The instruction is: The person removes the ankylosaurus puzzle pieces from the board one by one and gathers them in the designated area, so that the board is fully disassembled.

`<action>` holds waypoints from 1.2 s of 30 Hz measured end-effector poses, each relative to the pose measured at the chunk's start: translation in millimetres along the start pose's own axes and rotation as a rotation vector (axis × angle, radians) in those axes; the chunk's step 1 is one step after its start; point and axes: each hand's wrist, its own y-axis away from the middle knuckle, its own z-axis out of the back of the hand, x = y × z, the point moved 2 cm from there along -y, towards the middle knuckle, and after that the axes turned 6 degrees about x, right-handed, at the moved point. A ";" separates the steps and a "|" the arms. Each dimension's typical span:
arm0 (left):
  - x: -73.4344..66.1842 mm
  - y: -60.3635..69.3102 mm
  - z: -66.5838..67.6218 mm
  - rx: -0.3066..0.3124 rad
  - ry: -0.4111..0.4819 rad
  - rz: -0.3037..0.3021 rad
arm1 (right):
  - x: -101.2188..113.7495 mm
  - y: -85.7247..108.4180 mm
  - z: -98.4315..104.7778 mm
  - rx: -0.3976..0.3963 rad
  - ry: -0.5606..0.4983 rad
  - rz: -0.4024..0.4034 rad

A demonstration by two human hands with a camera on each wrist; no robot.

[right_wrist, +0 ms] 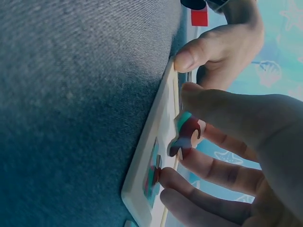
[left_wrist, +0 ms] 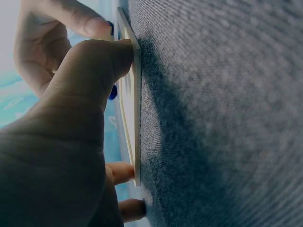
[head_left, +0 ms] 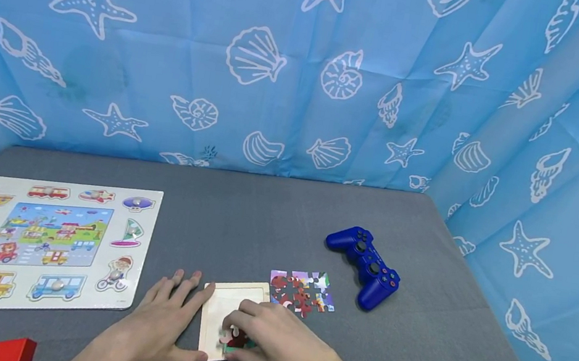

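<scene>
A small wooden puzzle tray (head_left: 204,330) lies on the grey cloth in front of me. My left hand (head_left: 156,323) rests at its left side with fingers spread, the thumb touching the near corner and the index finger the far corner. Over the tray, my right hand (head_left: 282,341) pinches a jigsaw piece (right_wrist: 187,132) coloured dark red and green between thumb and fingers, tilted above the tray floor. Another piece (right_wrist: 152,175) lies inside the tray under the right fingers. Several loose jigsaw pieces (head_left: 302,298) lie just beyond the tray's far right corner, partly behind the right hand.
A blue game controller (head_left: 364,263) sits to the right, past the loose pieces. On the left lies a large vehicle peg-puzzle board (head_left: 92,299). A red object (head_left: 0,349) shows at the near left edge. A blue curtain (head_left: 288,112) hangs behind the table.
</scene>
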 end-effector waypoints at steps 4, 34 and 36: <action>0.0 0.3 0.0 0.003 0.010 0.001 | -0.2 0.7 0.3 -0.002 -0.009 0.001; -1.3 -2.3 -1.3 0.022 -0.010 0.034 | -22.7 31.4 20.6 0.006 -0.172 -0.083; -1.2 -3.3 -1.5 0.023 -0.012 0.038 | -25.4 34.9 20.0 -0.013 -0.167 -0.080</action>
